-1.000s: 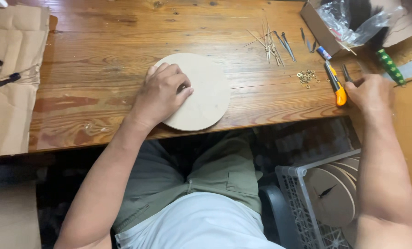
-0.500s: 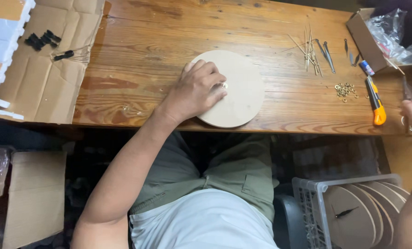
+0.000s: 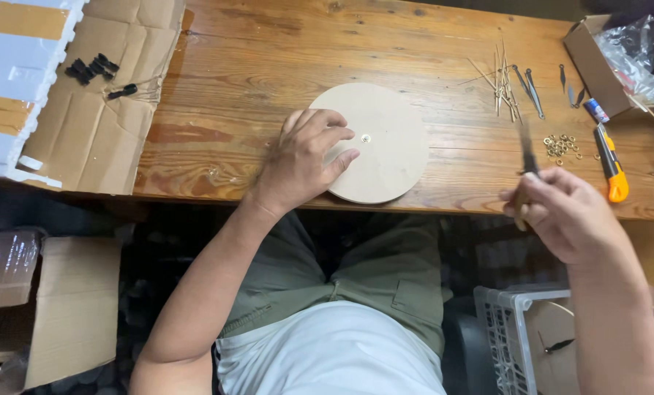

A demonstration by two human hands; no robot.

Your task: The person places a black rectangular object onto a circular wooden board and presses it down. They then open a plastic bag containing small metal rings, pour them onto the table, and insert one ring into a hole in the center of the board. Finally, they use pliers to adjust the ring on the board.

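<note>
A round beige wooden disc [image 3: 385, 139] with a small metal fitting at its centre lies flat on the wooden table [image 3: 268, 66]. My left hand [image 3: 305, 157] rests on the disc's left part, fingers spread, pressing it down. My right hand [image 3: 565, 212] hovers over the table's front edge to the right of the disc and grips a thin dark tool [image 3: 526, 150] that points upward; the tool is blurred. Thin metal pins [image 3: 504, 79] and small brass rings [image 3: 559, 145] lie beyond the right hand.
A yellow utility knife [image 3: 611, 162] lies at the right, near a cardboard box with plastic bags [image 3: 619, 51]. Flattened cardboard with small black parts [image 3: 93, 69] lies at the left beside white foam. A grey crate [image 3: 517, 329] holding more discs stands below right.
My right hand has come in from the far right toward the disc, now holding the thin dark tool. My left hand has stayed on the disc.
</note>
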